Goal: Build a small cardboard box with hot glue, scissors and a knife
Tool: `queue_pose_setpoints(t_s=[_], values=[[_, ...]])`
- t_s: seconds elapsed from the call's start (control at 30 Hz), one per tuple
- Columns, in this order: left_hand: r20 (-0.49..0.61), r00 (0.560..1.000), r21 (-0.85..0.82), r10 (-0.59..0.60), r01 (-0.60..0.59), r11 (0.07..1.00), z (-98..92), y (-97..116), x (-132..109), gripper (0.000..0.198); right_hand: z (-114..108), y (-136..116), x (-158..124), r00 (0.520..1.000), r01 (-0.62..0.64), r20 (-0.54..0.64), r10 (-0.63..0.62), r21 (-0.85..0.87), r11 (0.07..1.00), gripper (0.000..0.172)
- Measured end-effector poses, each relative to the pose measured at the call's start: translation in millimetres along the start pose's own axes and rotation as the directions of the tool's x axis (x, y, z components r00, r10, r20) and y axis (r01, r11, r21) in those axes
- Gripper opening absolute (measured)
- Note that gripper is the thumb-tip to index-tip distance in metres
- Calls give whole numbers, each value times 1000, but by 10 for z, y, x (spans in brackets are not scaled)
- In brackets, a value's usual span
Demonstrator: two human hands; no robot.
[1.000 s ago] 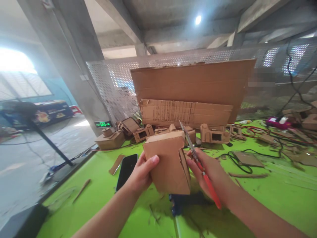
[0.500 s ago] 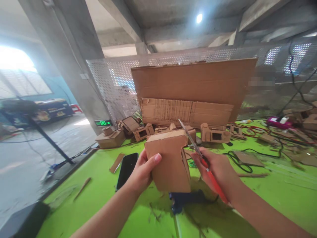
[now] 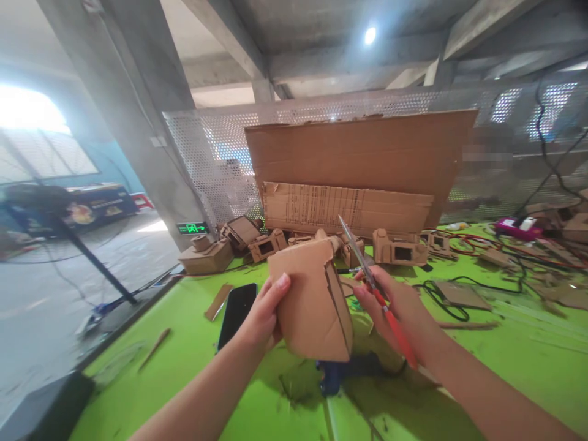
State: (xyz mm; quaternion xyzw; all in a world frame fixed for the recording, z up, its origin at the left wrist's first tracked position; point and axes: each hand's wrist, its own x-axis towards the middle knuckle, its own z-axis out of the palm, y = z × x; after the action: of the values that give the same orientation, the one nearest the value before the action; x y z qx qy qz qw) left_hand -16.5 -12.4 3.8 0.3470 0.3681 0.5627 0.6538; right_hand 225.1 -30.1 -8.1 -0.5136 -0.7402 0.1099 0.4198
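My left hand (image 3: pixel 263 318) grips a folded brown cardboard piece (image 3: pixel 310 300) by its left edge and holds it up above the green table (image 3: pixel 184 373). My right hand (image 3: pixel 399 306) is closed round red-handled scissors (image 3: pixel 367 278), whose blades point up and away just right of the cardboard. A dark blue tool (image 3: pixel 342 370) lies on the table under the cardboard.
A black phone (image 3: pixel 236 309) lies left of my left hand. Several small cardboard models (image 3: pixel 397 247) stand along the back in front of big cardboard sheets (image 3: pixel 358 165) and a perforated metal screen. Black and red cables (image 3: pixel 441 294) and cardboard scraps spread over the right side.
My left hand has tilted the cardboard piece, turning its top to the left. The scissors have shifted slightly right and up.
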Motion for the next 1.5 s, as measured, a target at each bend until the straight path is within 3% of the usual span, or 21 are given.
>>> queue_pose_setpoints(t_s=[0.1, 0.2, 0.33, 0.53, 0.63, 0.87, 1.2, 1.5], values=[[50, 997, 4, 57, -58, 998, -61, -48, 23, 70, 54, -31, -31, 1000, -5, 3, 5, 59, 998, 27], [170, 974, 97, 150, -169, 981, -131, -12, 54, 70, 65, -42, -38, 1000, -9, 11, 8, 106, 994, 27], [368, 886, 308, 282, -402, 862, -196, 142, 95, 71, -38, 90, 57, 991, 74, 108, -76, 15, 997, 24], [499, 793, 428, 349, -576, 696, -215, 274, 106, 59, -261, 446, 230, 959, 268, 117, -260, -61, 962, 18], [542, 776, 453, 322, -592, 666, -222, 322, 103, 57, -358, 495, 241, 938, 325, 172, -302, -128, 937, 27], [576, 786, 490, 222, -550, 676, -253, 409, 108, 52, -414, 509, 232, 925, 292, 281, -256, -96, 951, 38], [525, 827, 518, 202, -499, 695, -218, 414, 64, 52, -395, 522, 217, 937, 278, 267, -225, -184, 943, 23], [612, 770, 576, 178, -588, 568, -139, 459, 13, 47, -303, 367, 170, 921, 306, 293, -258, -131, 943, 33]])
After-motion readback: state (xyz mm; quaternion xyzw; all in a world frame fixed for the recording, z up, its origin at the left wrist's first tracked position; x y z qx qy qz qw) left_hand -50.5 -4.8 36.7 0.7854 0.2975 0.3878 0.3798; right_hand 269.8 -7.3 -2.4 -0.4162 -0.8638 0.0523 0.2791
